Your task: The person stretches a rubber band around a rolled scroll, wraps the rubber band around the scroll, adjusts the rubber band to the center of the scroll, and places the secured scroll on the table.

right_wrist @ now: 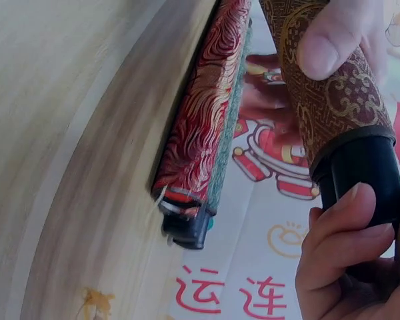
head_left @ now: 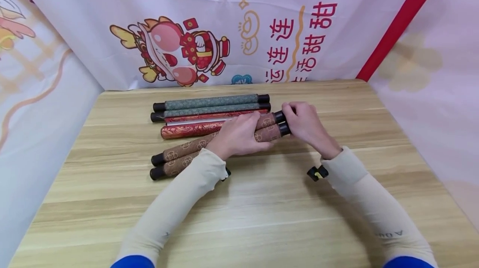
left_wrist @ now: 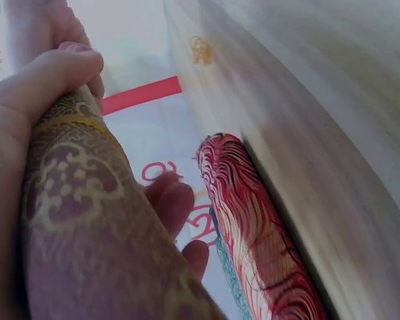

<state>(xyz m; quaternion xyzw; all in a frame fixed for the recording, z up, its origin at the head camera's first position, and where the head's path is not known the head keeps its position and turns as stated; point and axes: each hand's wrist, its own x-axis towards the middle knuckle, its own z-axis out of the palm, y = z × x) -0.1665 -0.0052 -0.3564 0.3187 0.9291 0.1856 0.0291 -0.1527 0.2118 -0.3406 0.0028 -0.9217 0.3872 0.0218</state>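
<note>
A brown patterned scroll (head_left: 187, 164), rolled from both ends into two parallel rolls with black end knobs, is held in both hands. My left hand (head_left: 243, 135) grips it right of its middle, thumb on one side and fingers on the other. At its right end, my right hand (head_left: 304, 122) has its fingers curled round the black knobs (right_wrist: 367, 173). In both wrist views the brown scroll is raised off the table. Behind it lies a red scroll (head_left: 192, 129) with gold swirls, partly hidden by the left hand. Beyond that is a teal scroll (head_left: 211, 102) with black knobs.
The scrolls are over a wood-grain table (head_left: 262, 218). A white printed cloth (head_left: 224, 2) with cartoon figures and red characters hangs at the back edge. More pale cloth (head_left: 423, 72) stands at the right and left sides.
</note>
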